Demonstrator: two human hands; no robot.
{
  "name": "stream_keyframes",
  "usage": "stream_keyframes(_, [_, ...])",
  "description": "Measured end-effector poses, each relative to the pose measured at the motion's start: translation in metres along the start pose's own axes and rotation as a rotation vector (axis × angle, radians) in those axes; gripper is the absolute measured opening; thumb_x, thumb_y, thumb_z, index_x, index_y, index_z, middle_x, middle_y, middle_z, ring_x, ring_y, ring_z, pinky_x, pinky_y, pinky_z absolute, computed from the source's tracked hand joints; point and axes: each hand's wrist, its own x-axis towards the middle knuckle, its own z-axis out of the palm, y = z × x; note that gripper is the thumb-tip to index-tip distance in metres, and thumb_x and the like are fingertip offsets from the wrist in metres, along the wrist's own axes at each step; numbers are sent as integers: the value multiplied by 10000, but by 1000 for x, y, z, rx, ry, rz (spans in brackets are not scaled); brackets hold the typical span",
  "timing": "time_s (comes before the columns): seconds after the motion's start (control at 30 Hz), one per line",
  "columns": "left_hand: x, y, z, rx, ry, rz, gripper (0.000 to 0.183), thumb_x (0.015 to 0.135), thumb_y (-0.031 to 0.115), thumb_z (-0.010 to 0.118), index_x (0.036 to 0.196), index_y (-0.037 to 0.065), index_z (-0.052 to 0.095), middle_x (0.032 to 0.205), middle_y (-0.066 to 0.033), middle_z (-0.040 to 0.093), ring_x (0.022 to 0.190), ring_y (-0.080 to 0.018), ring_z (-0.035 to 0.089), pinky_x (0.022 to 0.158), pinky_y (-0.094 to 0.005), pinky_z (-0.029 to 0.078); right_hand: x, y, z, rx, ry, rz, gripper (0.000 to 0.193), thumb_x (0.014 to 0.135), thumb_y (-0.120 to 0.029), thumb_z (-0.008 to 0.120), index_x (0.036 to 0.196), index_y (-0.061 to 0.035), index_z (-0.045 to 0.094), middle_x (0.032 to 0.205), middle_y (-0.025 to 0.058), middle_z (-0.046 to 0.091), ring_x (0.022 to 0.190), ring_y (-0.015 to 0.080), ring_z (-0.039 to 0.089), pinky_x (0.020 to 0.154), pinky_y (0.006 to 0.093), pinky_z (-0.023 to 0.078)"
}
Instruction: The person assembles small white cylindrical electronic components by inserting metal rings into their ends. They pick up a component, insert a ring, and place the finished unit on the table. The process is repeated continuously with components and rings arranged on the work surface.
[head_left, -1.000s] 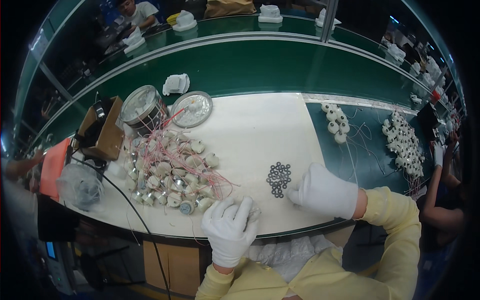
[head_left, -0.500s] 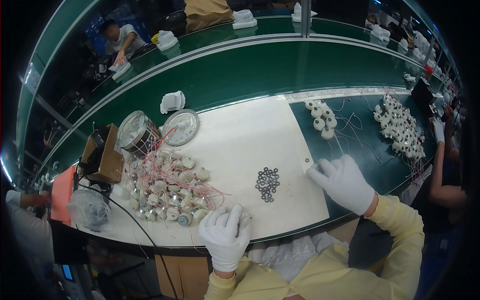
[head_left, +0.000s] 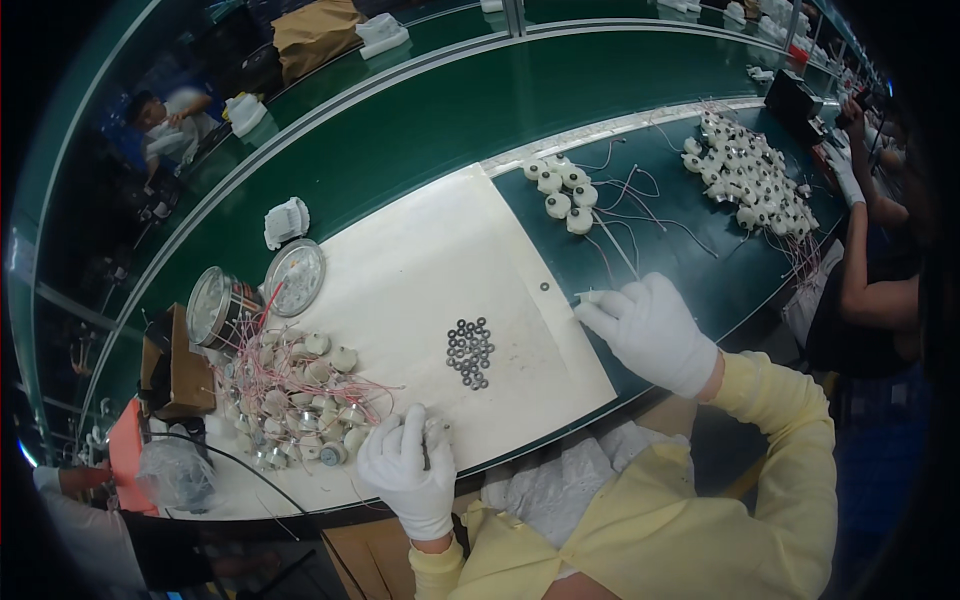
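My left hand (head_left: 408, 478), in a white glove, is closed at the near edge of the table on a small whitish, silvery motor (head_left: 437, 436), mostly hidden by the fingers. To its left lies a heap of small white motors (head_left: 300, 400) with red and pale wires. My right hand (head_left: 655, 338), also gloved, is closed over the right edge of the white sheet (head_left: 420, 250). Its thumb and forefinger pinch a small thin pale piece (head_left: 586, 296). Dark metal rings (head_left: 470, 352) lie clustered between the hands, and a single ring (head_left: 544, 287) sits near my right fingertips.
An open can (head_left: 215, 308) and its round lid (head_left: 296, 278) stand at the left, near a cardboard box (head_left: 185, 370) and a plastic bag (head_left: 178, 474). Capped motors (head_left: 565, 190) lie at the right, with a larger group (head_left: 750, 172) beyond. A co-worker's gloved hand (head_left: 845, 172) is at far right.
The whole view has swung, so the table appears shifted left and up. My right thumb and forefinger now show a pale piece between them. My left hand keeps its hold near the table edge.
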Motion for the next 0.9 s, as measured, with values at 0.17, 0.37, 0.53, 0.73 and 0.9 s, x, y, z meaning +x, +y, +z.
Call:
stream_keyframes(0.17, [-5,-4,5,-13,-9,-6,369,870,81,730,1238,96,711,1090,-96,686,1034,-336,646,920,-483,485,-9,-7,-6,9,-60,-3,177,879,-154,614,1041,-120,679,882,0,640,749,178,580,713,372,421])
stream_keyframes(0.37, [-5,-7,7,10,33,40,344,879,104,741,1220,83,703,1057,-97,692,991,-323,660,842,-463,487,-18,-6,-18,121,-169,-43,183,874,-228,680,1016,-112,679,820,11,611,737,206,592,700,390,413])
stream_keyframes(0.53, [-4,-4,5,-9,13,24,354,874,46,711,1227,71,705,1092,-109,720,1009,-339,673,888,-475,505,-15,-2,-17,249,-54,116,363,857,-353,770,1104,-115,650,828,31,616,744,235,604,702,403,414])
stream_keyframes(0.73, [-3,-1,1,23,48,30,328,885,83,716,1213,78,705,1050,-103,703,979,-342,663,870,-483,501,6,1,-5,172,-167,208,489,856,-397,781,1252,-148,640,890,46,674,787,243,644,728,401,422])
stream_keyframes(0.9, [1,-1,1,-7,19,-9,284,869,120,732,1149,81,714,984,-94,690,939,-334,654,829,-481,496,28,14,13,174,-106,269,400,872,-385,761,1177,-141,675,826,56,690,747,264,662,720,414,442])
